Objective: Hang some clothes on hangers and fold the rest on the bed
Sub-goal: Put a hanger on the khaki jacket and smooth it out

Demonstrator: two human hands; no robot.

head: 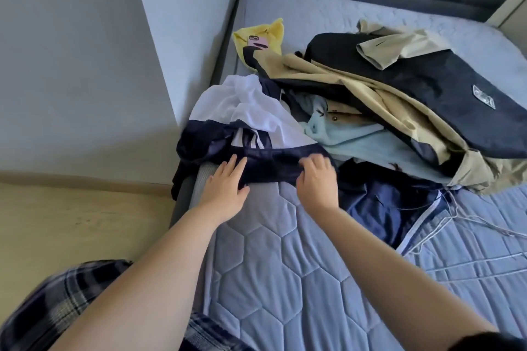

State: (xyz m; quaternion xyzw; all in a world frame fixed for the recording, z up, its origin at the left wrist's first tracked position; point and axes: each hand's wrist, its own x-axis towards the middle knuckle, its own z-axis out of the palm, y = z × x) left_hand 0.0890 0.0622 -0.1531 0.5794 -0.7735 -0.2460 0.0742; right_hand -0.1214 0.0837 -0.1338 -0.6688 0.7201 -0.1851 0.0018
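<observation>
Our left hand (225, 184) lies flat on the navy-white garment (251, 120); our right hand (316, 177) pinches its hem, running sideways before us.

The near part of the bed (285, 279) lies open to a hand. Farther off, a heap of clothes (370, 111) blocks the way, and the wall (85, 65) closes the left.

- Left hand (225, 189): straight fingers resting on navy-and-white garment (251, 125) at the bed (285, 265) edge.
- Right hand (316, 179): curled fingers gripping the garment's navy hem.
- Behind: heaped clothes (399, 100).
</observation>
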